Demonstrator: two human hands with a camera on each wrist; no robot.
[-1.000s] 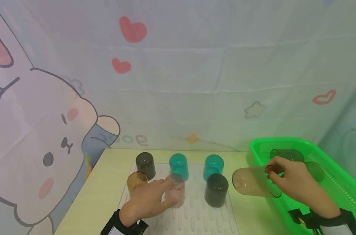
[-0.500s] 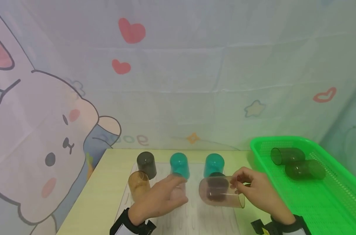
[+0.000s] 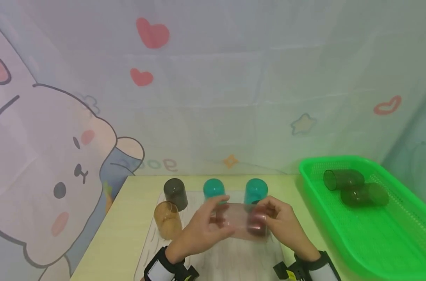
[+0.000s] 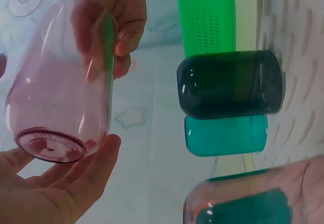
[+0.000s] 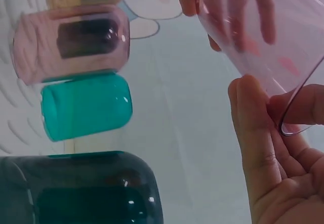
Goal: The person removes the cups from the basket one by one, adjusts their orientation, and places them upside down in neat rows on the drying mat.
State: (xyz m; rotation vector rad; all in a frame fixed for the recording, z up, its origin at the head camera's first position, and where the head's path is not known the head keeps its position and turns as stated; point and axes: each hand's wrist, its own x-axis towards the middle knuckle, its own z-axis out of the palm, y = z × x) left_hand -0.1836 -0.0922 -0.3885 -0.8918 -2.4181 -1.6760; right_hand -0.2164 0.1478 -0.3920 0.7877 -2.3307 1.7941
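A clear pink cup (image 3: 239, 220) lies sideways in the air between my two hands, over the white ridged mat (image 3: 230, 261). My right hand (image 3: 286, 224) pinches its rim between thumb and fingers, plainest in the right wrist view. At the base end, my left hand (image 3: 202, 230) has its fingers and thumb spread around the cup's bottom; its fingertips come right up to the base in the left wrist view. A second pink cup (image 5: 30, 47) stands upside down on the mat, mostly hidden behind my left hand in the head view.
Upside down on the mat stand an amber cup (image 3: 168, 222), a dark grey cup (image 3: 175, 193), two teal cups (image 3: 214, 188) and another dark cup (image 4: 228, 85). A green basket (image 3: 343, 242) at right holds two dark cups (image 3: 344, 179) on their sides. A printed curtain (image 3: 213, 97) hangs behind.
My right hand has carried the pink cup left from beside the basket to above the mat. My left hand has shifted slightly right, from over the standing pink cup to the carried cup's base.
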